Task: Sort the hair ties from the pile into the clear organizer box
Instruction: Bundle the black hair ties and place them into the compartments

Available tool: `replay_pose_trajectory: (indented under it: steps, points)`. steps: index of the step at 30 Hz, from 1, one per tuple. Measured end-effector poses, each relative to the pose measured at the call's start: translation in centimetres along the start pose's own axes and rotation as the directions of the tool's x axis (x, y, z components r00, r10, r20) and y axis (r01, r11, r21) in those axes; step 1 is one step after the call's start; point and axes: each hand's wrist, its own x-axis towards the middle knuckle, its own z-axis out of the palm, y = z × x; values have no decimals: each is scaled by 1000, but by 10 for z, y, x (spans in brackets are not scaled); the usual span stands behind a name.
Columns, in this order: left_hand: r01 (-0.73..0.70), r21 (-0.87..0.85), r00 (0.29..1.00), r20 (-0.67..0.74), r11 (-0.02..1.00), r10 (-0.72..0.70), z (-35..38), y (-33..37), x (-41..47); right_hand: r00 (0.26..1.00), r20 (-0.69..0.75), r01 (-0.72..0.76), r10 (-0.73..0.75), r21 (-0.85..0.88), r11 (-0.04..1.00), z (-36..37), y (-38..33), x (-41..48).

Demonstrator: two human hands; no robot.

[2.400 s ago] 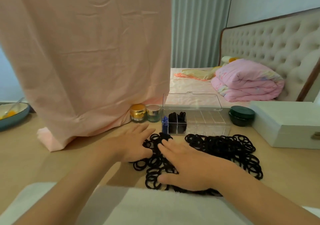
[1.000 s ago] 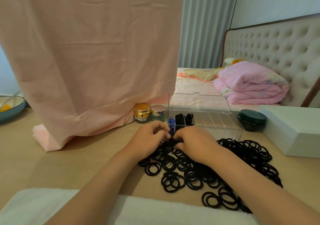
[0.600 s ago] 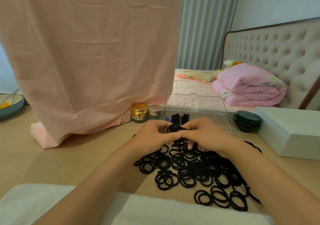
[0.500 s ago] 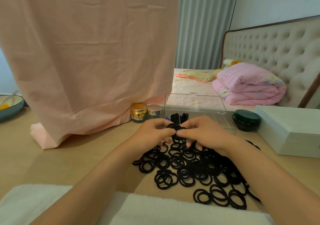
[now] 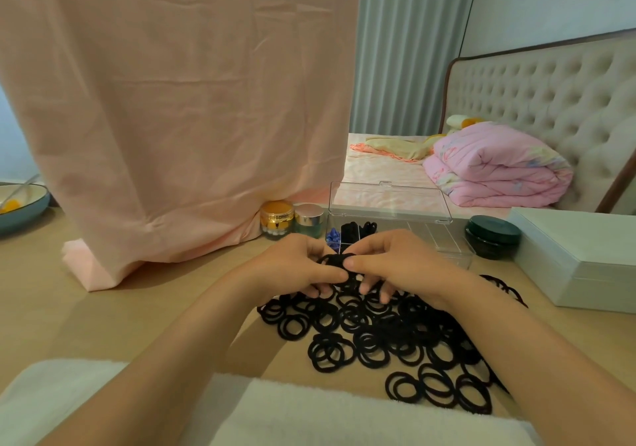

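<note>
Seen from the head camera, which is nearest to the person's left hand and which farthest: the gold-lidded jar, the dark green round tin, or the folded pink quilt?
1. Gold-lidded jar, just beyond the left hand.
2. Dark green round tin, off to the right.
3. Folded pink quilt, back on the bed.

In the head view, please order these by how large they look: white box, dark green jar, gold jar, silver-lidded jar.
1. white box, clearly largest.
2. dark green jar.
3. gold jar and silver-lidded jar: nearly alike. The gold one looks slightly wider, but they are too close to rank firmly.
</note>
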Motion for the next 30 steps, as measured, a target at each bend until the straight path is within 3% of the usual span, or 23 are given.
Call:
replay_pose_trajectory:
  steps: [2,5,8,11,16,18,21,24,27,30]
  points:
    - [12,34,996,-85,999,-9,-5,-1,0,994,-57,74,-96,-310,948,-2,1,1]
    - [17,96,984,-177,995,0,-12,-3,1,979,28,159,-200,-716,680,-7,4,2]
    - [25,115,987,-160,993,-6,-11,0,-1,975,174,217,-135,-863,457,-4,8,1]
    - [40,132,993,-118,990,-25,-8,4,-2,976,206,216,-66,-904,369,4,14,5]
    - [38,119,994,-110,992,-25,-9,5,-3,983,150,181,-106,-879,440,6,19,10]
    - [27,128,993,-118,991,-12,-11,3,-3,984,129,173,-119,-824,540,0,15,8]
    - [26,143,989,-146,989,-4,-12,2,-1,990,48,136,-133,-587,798,-12,0,1]
    - [1,180,986,-161,984,29,-10,1,-2,991,-60,107,-120,-183,977,-13,-16,-8]
    - [-63,178,987,-137,982,88,-3,3,-3,992,-102,76,-72,37,996,-1,-21,-10]
    - [-111,54,988,-105,992,116,3,7,-4,980,-177,87,-86,-3,996,9,-16,-6]
